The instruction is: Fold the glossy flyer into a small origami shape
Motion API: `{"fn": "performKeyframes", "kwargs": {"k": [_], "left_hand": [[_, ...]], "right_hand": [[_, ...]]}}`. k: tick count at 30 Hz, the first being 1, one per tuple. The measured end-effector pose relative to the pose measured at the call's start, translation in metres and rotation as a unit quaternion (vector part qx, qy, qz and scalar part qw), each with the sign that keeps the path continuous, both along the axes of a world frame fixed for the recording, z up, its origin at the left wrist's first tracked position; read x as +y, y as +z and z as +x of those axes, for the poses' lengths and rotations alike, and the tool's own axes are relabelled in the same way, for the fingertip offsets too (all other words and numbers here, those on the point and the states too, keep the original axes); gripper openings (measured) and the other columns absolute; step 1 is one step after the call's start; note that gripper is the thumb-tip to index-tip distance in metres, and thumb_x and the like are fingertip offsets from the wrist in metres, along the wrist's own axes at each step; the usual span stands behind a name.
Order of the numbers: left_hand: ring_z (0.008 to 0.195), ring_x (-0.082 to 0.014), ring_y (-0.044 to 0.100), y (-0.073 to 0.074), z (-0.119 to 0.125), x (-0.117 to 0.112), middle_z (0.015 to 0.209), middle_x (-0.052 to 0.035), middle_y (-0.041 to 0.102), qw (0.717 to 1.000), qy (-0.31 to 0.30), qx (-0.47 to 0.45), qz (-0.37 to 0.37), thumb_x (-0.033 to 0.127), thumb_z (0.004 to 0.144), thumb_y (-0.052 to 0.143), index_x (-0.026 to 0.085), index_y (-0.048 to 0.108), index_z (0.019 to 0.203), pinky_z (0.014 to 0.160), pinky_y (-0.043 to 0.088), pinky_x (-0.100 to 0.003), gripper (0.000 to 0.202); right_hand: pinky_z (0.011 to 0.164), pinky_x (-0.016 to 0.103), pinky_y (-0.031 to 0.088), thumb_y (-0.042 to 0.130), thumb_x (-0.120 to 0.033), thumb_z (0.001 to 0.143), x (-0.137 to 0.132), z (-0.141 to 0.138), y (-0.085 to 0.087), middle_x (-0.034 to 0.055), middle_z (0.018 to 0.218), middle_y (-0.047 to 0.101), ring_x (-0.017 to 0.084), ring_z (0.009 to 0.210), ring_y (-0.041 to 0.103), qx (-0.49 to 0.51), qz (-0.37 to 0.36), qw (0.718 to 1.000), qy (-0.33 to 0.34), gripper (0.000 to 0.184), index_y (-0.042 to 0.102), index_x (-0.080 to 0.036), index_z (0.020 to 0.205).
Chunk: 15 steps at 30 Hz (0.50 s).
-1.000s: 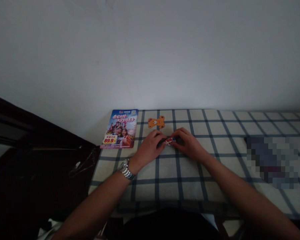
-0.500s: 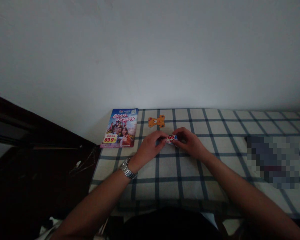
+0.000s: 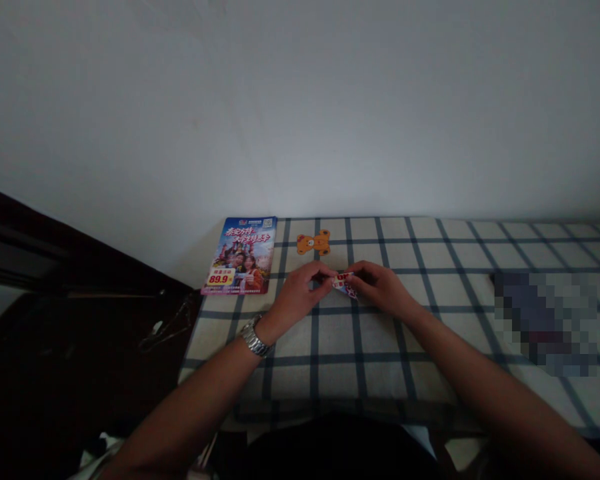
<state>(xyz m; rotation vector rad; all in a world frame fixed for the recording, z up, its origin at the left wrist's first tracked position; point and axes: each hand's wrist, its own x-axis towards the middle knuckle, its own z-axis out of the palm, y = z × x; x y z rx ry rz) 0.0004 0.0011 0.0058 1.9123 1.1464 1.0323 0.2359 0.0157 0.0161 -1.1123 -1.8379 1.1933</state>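
Note:
Both hands meet over a checked tablecloth (image 3: 430, 333) and pinch a small folded piece of printed paper (image 3: 344, 283), white with red and blue marks. My left hand (image 3: 300, 293), with a metal watch on its wrist, grips the paper's left end with closed fingers. My right hand (image 3: 380, 288) holds the right end, fingers curled round it. The paper sits tilted between the fingertips, just above the cloth.
A colourful flyer (image 3: 241, 256) lies flat at the table's far left corner. An orange bear-shaped cutout (image 3: 313, 243) lies behind the hands. A blurred dark object (image 3: 545, 320) rests at the right. A white wall rises behind; dark furniture (image 3: 70, 320) stands left of the table.
The hands have lifted slightly and turned the small paper; it now shows a tilted, more triangular shape instead of a flat strip. The arms have barely shifted.

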Motion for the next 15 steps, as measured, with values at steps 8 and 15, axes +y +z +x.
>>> {"fn": "performKeyframes", "kwargs": {"k": [8, 15], "left_hand": [[0.095, -0.0178, 0.073, 0.0019, 0.0033, 0.0001, 0.106, -0.0042, 0.076, 0.998, -0.005, -0.053, -0.019, 0.036, 0.100, 0.068, 0.023, 0.072, 0.111, 0.089, 0.059, -0.033, 0.018], [0.094, -0.0176, 0.073, 0.0044, 0.0040, 0.0022, 0.103, -0.0054, 0.075, 0.990, -0.004, -0.131, -0.051, 0.038, 0.098, 0.070, 0.021, 0.071, 0.109, 0.087, 0.060, -0.032, 0.020]], "right_hand": [[0.066, 0.030, 0.050, 0.063, -0.048, 0.098, 0.0018, 0.0033, -0.0029, 0.0040, 0.088, 0.076, 0.018, 0.074, 0.066, -0.040, 0.030, 0.998, -0.036, 0.029, 0.075, -0.021, 0.101], [0.069, 0.031, 0.053, 0.064, -0.049, 0.097, 0.0030, 0.0045, -0.0001, 0.0055, 0.092, 0.077, 0.020, 0.079, 0.069, -0.024, 0.045, 0.997, -0.056, 0.030, 0.075, -0.021, 0.102]]}}
